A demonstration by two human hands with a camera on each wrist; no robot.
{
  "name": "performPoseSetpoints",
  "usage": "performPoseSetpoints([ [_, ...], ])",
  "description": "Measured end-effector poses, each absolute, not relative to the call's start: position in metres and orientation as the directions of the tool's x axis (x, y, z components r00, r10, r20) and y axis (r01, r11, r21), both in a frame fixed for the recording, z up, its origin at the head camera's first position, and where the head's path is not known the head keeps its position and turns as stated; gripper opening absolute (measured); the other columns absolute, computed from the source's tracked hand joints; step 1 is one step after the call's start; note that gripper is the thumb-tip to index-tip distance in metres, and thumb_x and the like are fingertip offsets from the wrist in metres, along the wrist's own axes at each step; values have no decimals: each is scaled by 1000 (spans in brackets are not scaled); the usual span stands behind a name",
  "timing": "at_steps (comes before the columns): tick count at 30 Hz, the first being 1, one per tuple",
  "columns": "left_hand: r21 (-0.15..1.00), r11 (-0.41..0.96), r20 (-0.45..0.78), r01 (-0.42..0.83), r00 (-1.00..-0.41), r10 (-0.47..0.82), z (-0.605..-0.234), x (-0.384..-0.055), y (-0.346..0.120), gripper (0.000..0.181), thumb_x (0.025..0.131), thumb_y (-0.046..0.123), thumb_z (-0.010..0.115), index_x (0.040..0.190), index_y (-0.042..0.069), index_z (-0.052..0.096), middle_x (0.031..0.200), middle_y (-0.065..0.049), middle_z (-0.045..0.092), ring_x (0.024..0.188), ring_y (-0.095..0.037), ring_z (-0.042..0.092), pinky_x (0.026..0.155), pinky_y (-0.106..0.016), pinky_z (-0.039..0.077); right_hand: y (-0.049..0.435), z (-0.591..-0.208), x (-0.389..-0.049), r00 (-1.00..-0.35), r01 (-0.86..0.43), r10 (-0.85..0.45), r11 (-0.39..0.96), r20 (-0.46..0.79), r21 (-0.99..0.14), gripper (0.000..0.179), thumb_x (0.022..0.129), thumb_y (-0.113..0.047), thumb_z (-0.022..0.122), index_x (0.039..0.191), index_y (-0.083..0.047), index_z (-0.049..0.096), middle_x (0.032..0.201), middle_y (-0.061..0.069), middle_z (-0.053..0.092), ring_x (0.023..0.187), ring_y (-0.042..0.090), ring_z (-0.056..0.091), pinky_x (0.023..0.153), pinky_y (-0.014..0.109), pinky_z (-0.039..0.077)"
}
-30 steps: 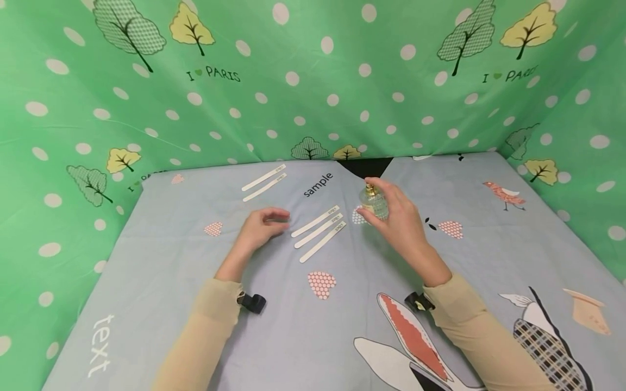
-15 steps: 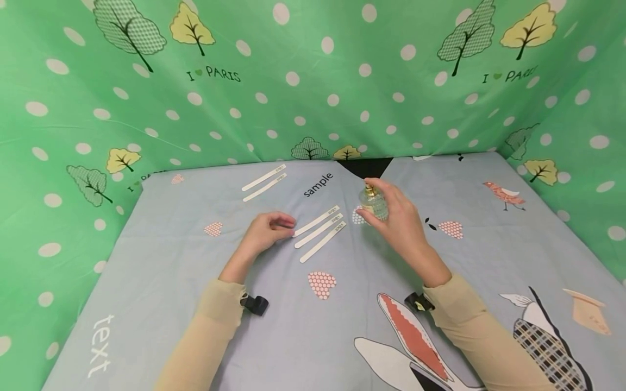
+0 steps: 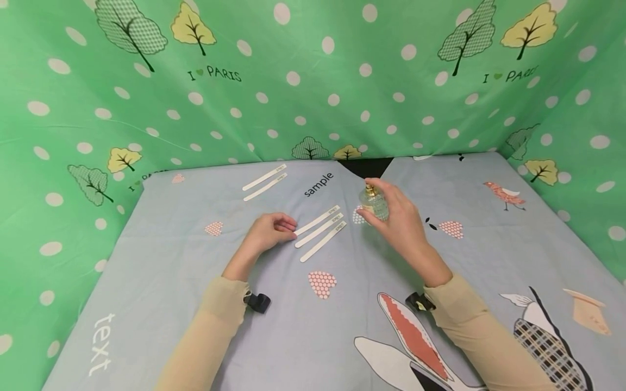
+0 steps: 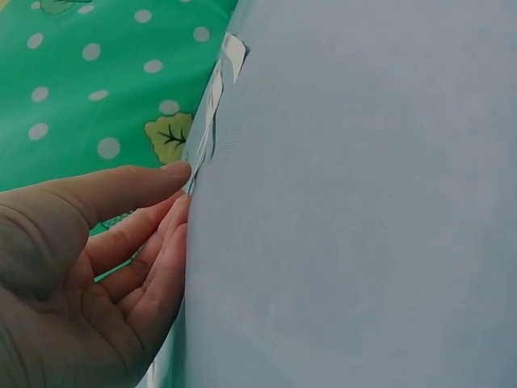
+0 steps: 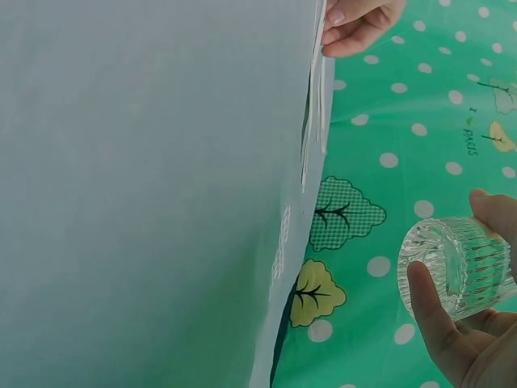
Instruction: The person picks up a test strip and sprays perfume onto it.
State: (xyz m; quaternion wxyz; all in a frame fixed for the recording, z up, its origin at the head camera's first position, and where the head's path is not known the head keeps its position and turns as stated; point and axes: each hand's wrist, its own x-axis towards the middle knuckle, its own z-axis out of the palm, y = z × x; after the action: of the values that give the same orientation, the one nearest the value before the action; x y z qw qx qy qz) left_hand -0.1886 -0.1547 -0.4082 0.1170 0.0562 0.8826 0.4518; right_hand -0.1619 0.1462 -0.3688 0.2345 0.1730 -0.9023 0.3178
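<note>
My right hand (image 3: 405, 222) grips a clear glass perfume bottle (image 3: 374, 206) with a gold neck, index finger on top at the sprayer. In the right wrist view the ribbed bottle (image 5: 452, 263) is held up off the cloth, its base showing. Three white paper test strips (image 3: 320, 231) with small print at one end lie side by side, slanted, between my hands. The left hand (image 3: 268, 231) pinches the near end of the uppermost strip (image 3: 318, 218) between thumb and fingers. In the left wrist view, thumb and fingertips close at the strip's end.
Two more paper strips (image 3: 264, 178) lie at the back left. A grey-blue printed cloth (image 3: 161, 271) covers the table, with "sample" lettering (image 3: 318, 184) behind the strips. A green dotted curtain (image 3: 313, 81) hangs along the back and sides.
My left hand has moved right and slightly nearer, and its fingertips have closed on the uppermost strip's end. The right hand keeps the perfume bottle in the same place.
</note>
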Motion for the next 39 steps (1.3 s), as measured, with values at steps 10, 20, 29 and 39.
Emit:
performPoseSetpoints([
  [10,777,628,-185,-25,-964,190,-407,-192,-150,21,80,5,80,99,4,71,91,-10,71,78,-14,65,73,-23,53,146,-369,-163,-826,-469,-166,731,538,-495,66,83,-24,82,141,-20,50,130,12,63,116,31,62,93,51,54],
  [20,772,635,-184,-19,-963,195,-406,-194,-148,17,80,6,80,95,4,71,83,-6,69,71,-10,61,67,-20,49,146,-370,-163,-828,-470,-169,728,534,-499,66,83,-25,82,141,-20,50,130,12,63,115,31,62,92,51,55],
  [29,756,654,-174,-13,-968,183,-408,-193,-148,10,83,13,77,90,7,74,79,-3,70,70,-10,59,67,-22,47,145,-371,-163,-828,-471,-173,730,534,-494,66,83,-24,82,141,-19,50,132,12,62,117,31,62,93,51,55],
  [39,777,629,-143,1,-973,178,-408,-190,-150,9,85,11,75,92,4,73,80,-6,69,68,-10,57,65,-21,46,143,-373,-161,-835,-468,-177,727,522,-502,67,83,-24,82,141,-19,50,135,10,62,121,30,61,96,51,54],
])
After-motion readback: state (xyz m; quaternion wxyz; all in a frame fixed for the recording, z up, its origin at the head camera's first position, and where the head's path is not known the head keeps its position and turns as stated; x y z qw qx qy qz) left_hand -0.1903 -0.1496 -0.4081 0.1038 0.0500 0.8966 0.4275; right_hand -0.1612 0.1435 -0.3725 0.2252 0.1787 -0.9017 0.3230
